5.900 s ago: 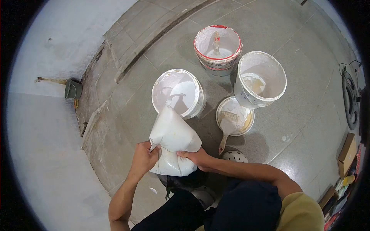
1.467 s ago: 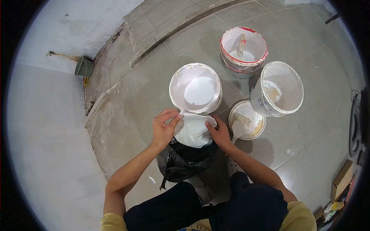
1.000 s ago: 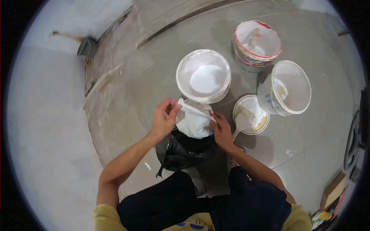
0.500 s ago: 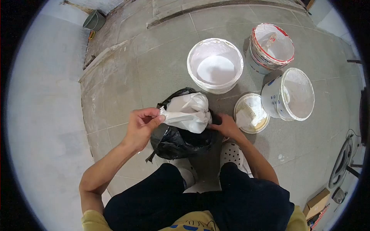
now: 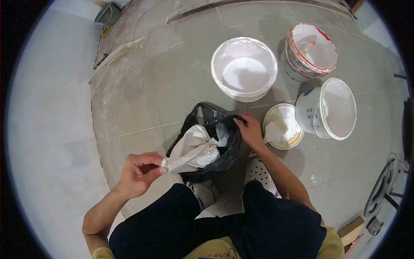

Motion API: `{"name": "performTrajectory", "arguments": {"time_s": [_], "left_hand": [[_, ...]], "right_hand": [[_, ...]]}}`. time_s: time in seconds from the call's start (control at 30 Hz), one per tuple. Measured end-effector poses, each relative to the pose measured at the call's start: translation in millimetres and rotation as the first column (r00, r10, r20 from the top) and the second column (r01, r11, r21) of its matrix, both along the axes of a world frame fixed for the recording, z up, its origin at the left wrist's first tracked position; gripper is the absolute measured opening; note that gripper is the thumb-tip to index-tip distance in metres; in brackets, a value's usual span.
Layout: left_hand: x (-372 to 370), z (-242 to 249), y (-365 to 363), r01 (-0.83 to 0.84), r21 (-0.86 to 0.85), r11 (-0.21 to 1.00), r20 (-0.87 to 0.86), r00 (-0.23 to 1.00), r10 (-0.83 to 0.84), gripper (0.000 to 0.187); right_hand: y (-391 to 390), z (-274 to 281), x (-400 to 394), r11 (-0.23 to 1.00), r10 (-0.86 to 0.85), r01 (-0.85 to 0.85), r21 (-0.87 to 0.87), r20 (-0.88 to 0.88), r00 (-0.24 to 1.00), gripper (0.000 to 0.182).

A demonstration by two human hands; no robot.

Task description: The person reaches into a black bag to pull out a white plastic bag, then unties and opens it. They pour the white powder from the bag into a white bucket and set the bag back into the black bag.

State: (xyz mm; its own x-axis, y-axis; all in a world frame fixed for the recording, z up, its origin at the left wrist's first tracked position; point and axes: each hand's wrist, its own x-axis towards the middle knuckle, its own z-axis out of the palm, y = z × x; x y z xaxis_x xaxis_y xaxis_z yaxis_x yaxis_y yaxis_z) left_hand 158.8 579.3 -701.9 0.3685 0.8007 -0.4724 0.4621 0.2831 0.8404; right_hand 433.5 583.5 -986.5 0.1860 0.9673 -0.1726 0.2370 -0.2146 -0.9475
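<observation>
A white bag (image 5: 196, 144) lies in the mouth of a black plastic bag (image 5: 226, 155) on the floor in front of my feet. My left hand (image 5: 146, 170) pinches the twisted end of the white bag, stretched out to the left. At the right, my right hand (image 5: 250, 129) grips the rim of the black bag between thumb and fingers. Inside the black bag, beside the white one, some pale translucent plastic (image 5: 222, 134) shows. The contents of the white bag are hidden.
A white bucket (image 5: 244, 69) with white material inside stands ahead. To its right are a red-rimmed bucket (image 5: 311, 49), another white bucket (image 5: 338, 108) and a smeared round lid (image 5: 282, 126). A grey bucket (image 5: 108, 14) stands at the far left.
My left hand has pulled the white bag's end left and toward me. My right hand has moved up along the black bag, whose mouth is now wider open, showing more inside.
</observation>
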Motion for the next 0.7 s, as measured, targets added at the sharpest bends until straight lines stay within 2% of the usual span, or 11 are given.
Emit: {"name": "performTrajectory", "arguments": {"time_s": [0.1, 0.23, 0.3, 0.33, 0.4, 0.43, 0.53, 0.57, 0.6, 0.67, 0.7], "left_hand": [[-16.2, -34.0, -18.2, 0.027, -0.048, 0.998, -0.001, 1.0, -0.027, 0.011], [-12.0, -39.3, -24.4, -0.016, -0.075, 0.997, 0.067, 0.998, 0.021, 0.009], [-7.8, -40.7, -26.3, 0.003, -0.044, 0.999, 0.075, 0.997, 0.0, 0.009], [-6.4, -40.8, -25.7, 0.045, -0.016, 0.999, 0.084, 0.996, -0.044, 0.009], [-3.7, -38.1, -26.4, 0.043, -0.049, 0.998, 0.061, 0.997, -0.04, 0.01], [-2.3, -37.0, -25.7, 0.045, -0.085, 0.995, 0.036, 0.998, -0.042, 0.01], [-0.8, -34.2, -25.3, 0.013, -0.028, 1.0, 0.029, 1.0, -0.012, 0.009], [-0.9, -30.7, -24.2, 0.025, -0.02, 0.999, 0.027, 0.999, -0.024, 0.009], [-1.5, -25.1, -22.9, -0.011, 0.004, 1.0, 0.015, 1.0, 0.011, 0.009], [-2.8, -18.8, -19.6, -0.046, 0.024, 0.999, 0.007, 0.999, 0.046, 0.008], [-3.7, -16.9, -16.2, -0.005, 0.103, 0.995, 0.015, 1.0, 0.004, 0.007]], "right_hand": [[10.9, 26.1, -24.3, 0.999, 0.031, -0.032, -0.004, -0.142, 0.989, 0.031], [24.0, 29.2, -34.2, 0.985, 0.171, -0.17, 0.01, -0.075, 0.982, 0.042], [39.7, 35.8, -38.6, 0.946, 0.321, -0.309, -0.101, 0.129, 0.938, 0.058], [49.3, 35.7, -42.3, 0.945, 0.325, -0.315, -0.093, 0.132, 0.936, 0.058], [66.9, 32.1, -52.6, 0.865, 0.448, -0.5, -0.042, 0.512, 0.733, 0.072], [80.3, 33.1, -55.5, 0.797, 0.581, -0.572, -0.194, 0.504, 0.639, 0.06], [94.3, -18.6, -73.9, 0.738, 0.637, -0.66, -0.14, 0.466, 0.614, 0.04], [88.3, 6.5, -77.0, 0.793, 0.578, -0.604, -0.076, 0.408, 0.707, 0.023], [88.4, 32.0, -81.8, 0.8, 0.568, -0.597, -0.07, 0.411, 0.713, 0.023], [87.5, 76.2, -91.5, 0.809, 0.447, -0.495, 0.316, 0.217, 0.868, 0.021], [87.3, 103.7, -95.5, 0.787, 0.454, -0.474, 0.396, 0.148, 0.878, 0.018]]}}
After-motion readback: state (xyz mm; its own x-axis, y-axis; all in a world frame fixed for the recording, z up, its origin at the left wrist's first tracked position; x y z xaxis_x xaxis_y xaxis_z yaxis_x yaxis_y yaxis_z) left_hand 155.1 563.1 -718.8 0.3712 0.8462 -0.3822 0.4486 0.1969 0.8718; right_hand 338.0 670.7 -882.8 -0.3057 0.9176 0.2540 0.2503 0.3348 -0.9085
